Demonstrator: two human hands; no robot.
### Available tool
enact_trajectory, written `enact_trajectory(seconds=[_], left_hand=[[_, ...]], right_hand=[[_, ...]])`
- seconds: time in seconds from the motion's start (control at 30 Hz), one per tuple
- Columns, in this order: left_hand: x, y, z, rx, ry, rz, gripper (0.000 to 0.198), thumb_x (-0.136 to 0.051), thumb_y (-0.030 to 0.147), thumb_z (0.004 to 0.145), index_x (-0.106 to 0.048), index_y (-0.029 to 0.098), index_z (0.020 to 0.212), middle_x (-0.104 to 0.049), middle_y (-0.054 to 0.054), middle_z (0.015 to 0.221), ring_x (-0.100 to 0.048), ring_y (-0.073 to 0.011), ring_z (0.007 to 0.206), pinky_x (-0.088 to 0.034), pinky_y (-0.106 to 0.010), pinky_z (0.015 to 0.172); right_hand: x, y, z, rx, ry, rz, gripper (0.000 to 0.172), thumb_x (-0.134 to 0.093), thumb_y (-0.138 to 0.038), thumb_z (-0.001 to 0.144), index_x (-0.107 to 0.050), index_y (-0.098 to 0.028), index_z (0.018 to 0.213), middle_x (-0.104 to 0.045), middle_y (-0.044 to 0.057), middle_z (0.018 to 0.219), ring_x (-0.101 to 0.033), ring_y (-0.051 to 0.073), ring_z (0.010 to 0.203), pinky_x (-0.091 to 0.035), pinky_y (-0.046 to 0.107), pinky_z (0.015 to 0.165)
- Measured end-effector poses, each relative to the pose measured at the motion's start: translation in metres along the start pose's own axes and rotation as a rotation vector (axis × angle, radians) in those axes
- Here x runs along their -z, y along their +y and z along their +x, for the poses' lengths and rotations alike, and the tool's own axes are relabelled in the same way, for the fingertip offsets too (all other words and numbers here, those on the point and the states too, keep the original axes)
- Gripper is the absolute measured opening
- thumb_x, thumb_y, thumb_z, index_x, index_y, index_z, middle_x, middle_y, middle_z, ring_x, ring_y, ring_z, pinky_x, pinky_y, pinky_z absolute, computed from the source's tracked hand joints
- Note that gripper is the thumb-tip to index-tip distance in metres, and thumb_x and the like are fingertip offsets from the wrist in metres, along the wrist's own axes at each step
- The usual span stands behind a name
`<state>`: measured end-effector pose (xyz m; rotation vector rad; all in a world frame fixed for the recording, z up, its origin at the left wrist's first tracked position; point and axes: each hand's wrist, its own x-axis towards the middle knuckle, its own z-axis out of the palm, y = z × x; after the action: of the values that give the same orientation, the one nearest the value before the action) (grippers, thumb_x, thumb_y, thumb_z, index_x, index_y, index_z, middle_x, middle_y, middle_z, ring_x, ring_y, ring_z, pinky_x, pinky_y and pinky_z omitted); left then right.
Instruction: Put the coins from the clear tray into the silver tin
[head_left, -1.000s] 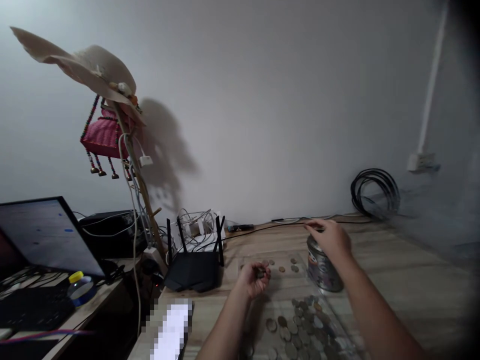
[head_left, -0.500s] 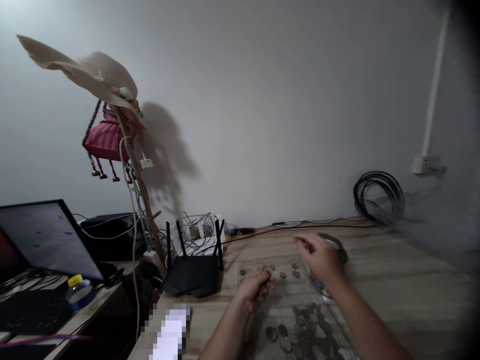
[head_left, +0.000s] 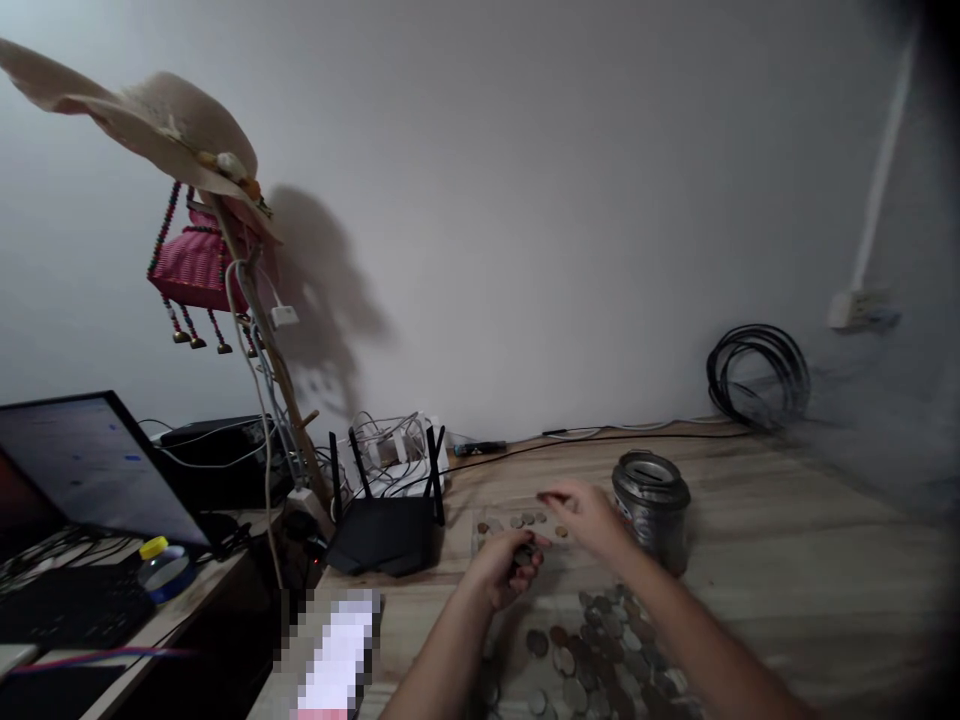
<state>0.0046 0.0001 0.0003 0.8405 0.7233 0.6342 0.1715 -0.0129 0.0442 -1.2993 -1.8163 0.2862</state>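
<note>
At centre, our left hand (head_left: pixel 502 570) clasps dull-grey, round metal coins (head_left: pixel 523 556); right hand (head_left: pixel 589 515), grip unclear. Likely light, stiff, slippery: pinch rims.

Shiny metal tin (head_left: pixel 654 515); smooth table (head_left: pixel 780 560), apparently wood.

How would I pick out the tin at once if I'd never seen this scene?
On the pale wooden table against the wall, look right, to the coil of black cable. Nearer the person from there, just right of the right hand and beyond the big pile of coins, stands the tin. Its upright round body and slotted lid set it apart from the flat coins.
</note>
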Motion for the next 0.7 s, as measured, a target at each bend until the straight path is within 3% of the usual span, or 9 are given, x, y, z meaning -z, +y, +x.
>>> enact_trajectory(seconds=[0.1, 0.17, 0.27, 0.33, 0.43, 0.6, 0.7], left_hand=[[0.001, 0.001, 0.001, 0.028, 0.053, -0.075, 0.019, -0.045, 0.017, 0.068, -0.053, 0.010, 0.084, -0.046, 0.002, 0.054, -0.031, -0.0013, 0.034, -0.008, -0.013, 0.033], [0.002, 0.001, 0.001, 0.013, 0.092, -0.095, 0.022, -0.045, 0.014, 0.066, -0.053, 0.010, 0.086, -0.049, 0.001, 0.057, -0.037, -0.0024, 0.037, -0.013, -0.012, 0.034], [0.004, 0.000, 0.002, -0.032, 0.109, -0.070, 0.025, -0.047, 0.011, 0.064, -0.052, 0.011, 0.088, -0.054, -0.001, 0.062, -0.041, -0.0034, 0.041, -0.017, -0.012, 0.035], [0.005, -0.001, 0.003, -0.063, 0.108, -0.042, 0.026, -0.049, 0.010, 0.063, -0.051, 0.012, 0.089, -0.056, -0.002, 0.065, -0.042, -0.0033, 0.041, -0.017, -0.012, 0.035], [0.006, -0.002, 0.005, -0.129, 0.116, -0.002, 0.023, -0.053, 0.012, 0.063, -0.049, 0.014, 0.086, -0.059, -0.002, 0.067, -0.040, -0.0028, 0.039, -0.014, -0.013, 0.034], [0.005, -0.003, 0.007, -0.172, 0.088, 0.045, 0.018, -0.058, 0.016, 0.061, -0.046, 0.014, 0.074, -0.062, -0.004, 0.067, -0.038, -0.0016, 0.035, -0.010, -0.014, 0.033], [0.004, -0.003, 0.006, -0.160, 0.065, 0.054, 0.015, -0.057, 0.017, 0.063, -0.046, 0.013, 0.073, -0.063, -0.006, 0.067, -0.037, -0.0017, 0.033, -0.010, -0.015, 0.032]], right_hand=[[0.052, 0.006, -0.007, -0.004, 0.433, -0.336, 0.033, -0.039, -0.033, 0.080, -0.062, -0.022, 0.101, -0.062, 0.009, 0.096, -0.053, 0.021, 0.087, -0.039, 0.031, 0.073], [0.083, 0.022, -0.010, -0.151, 0.600, -0.550, 0.034, -0.041, -0.036, 0.078, -0.064, -0.022, 0.099, -0.062, 0.012, 0.093, -0.053, 0.024, 0.085, -0.038, 0.033, 0.063], [0.105, 0.056, -0.007, -0.360, 0.466, -0.584, 0.031, -0.048, -0.040, 0.072, -0.069, -0.021, 0.084, -0.065, 0.013, 0.079, -0.055, 0.024, 0.069, -0.034, 0.031, 0.050], [0.104, 0.075, -0.004, -0.361, 0.375, -0.514, 0.029, -0.051, -0.039, 0.069, -0.070, -0.020, 0.078, -0.066, 0.010, 0.073, -0.055, 0.021, 0.062, -0.035, 0.030, 0.049], [0.094, 0.090, 0.000, -0.277, 0.399, -0.519, 0.028, -0.050, -0.038, 0.067, -0.070, -0.021, 0.076, -0.067, 0.007, 0.072, -0.056, 0.020, 0.063, -0.037, 0.029, 0.051], [0.089, 0.073, -0.002, -0.219, 0.471, -0.663, 0.029, -0.048, -0.039, 0.069, -0.069, -0.022, 0.081, -0.066, 0.009, 0.077, -0.055, 0.025, 0.073, -0.039, 0.034, 0.058], [0.077, 0.044, -0.002, -0.026, 0.603, -0.601, 0.031, -0.045, -0.034, 0.074, -0.065, -0.020, 0.094, -0.065, 0.008, 0.089, -0.053, 0.024, 0.085, -0.039, 0.037, 0.073]])
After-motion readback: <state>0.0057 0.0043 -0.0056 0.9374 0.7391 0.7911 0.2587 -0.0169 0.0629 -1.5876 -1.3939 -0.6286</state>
